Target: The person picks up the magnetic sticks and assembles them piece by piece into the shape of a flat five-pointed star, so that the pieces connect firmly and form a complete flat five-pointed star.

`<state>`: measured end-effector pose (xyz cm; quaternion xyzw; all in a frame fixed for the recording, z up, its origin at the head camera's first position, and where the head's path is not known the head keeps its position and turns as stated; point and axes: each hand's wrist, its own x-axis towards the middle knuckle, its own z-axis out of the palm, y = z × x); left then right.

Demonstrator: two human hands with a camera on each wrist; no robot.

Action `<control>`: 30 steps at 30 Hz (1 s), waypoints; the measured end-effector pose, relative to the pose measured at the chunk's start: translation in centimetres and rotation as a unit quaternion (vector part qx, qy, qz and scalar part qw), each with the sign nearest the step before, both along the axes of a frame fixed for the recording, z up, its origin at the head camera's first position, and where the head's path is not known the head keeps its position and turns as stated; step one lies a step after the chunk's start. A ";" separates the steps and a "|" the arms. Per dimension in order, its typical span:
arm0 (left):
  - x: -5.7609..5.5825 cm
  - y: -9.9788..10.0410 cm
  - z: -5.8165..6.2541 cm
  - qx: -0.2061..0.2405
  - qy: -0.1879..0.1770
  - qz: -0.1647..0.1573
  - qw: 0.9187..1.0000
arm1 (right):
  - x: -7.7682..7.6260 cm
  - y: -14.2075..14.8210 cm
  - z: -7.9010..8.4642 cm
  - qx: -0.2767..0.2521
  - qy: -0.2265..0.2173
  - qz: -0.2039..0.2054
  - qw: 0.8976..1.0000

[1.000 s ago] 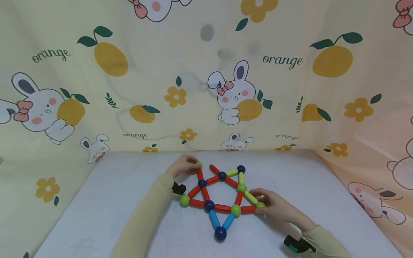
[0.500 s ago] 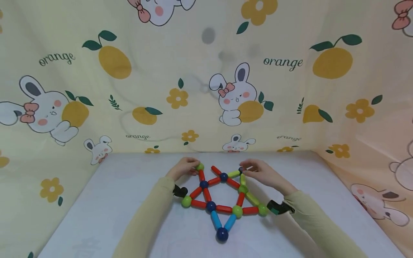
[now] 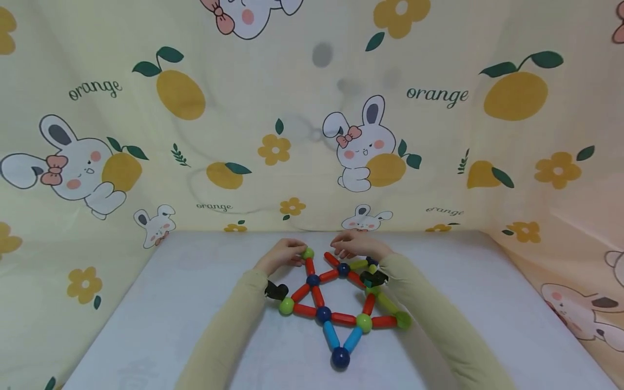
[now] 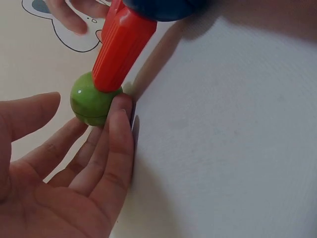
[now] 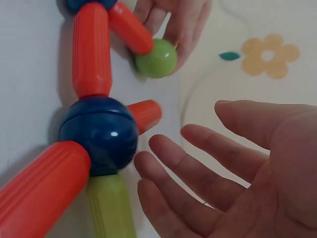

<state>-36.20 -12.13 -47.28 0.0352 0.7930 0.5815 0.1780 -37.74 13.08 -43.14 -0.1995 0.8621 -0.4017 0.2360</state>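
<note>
A flat star-like figure of magnetic rods and balls lies on the white table. My left hand (image 3: 283, 256) is at its far left tip, straight fingers touching the green ball (image 4: 91, 99) while the thumb stands apart. From that ball a red rod (image 4: 124, 49) runs to a dark blue ball (image 3: 313, 280). My right hand (image 5: 233, 173) hovers with spread, relaxed fingers and holds nothing. It is close to the loose end of a short red rod (image 5: 147, 115), which sticks out of another blue ball (image 5: 101, 136). The right wrist hides part of the figure's far right point.
Two blue rods meet at a dark blue ball (image 3: 340, 358) at the near tip. A green ball (image 3: 286, 306) forms the left point, another green ball (image 3: 402, 319) the right one. A patterned curtain (image 3: 273, 179) hangs behind the white table (image 3: 161, 325).
My right hand has gone from the right green ball, past the far blue ball, leftward to the loose red rod. The left hand has stayed by its green ball.
</note>
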 end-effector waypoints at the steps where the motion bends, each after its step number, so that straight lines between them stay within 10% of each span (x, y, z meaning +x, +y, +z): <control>1: 0.0 0.0 0.0 0.000 0.001 -0.002 1.000 | -0.2 -0.2 -0.2 0.001 -0.008 -0.003 1.000; 30: -0.4 1.1 0.1 0.008 0.002 -0.024 1.000 | -1.3 -1.1 -1.4 -0.025 -0.091 0.009 0.995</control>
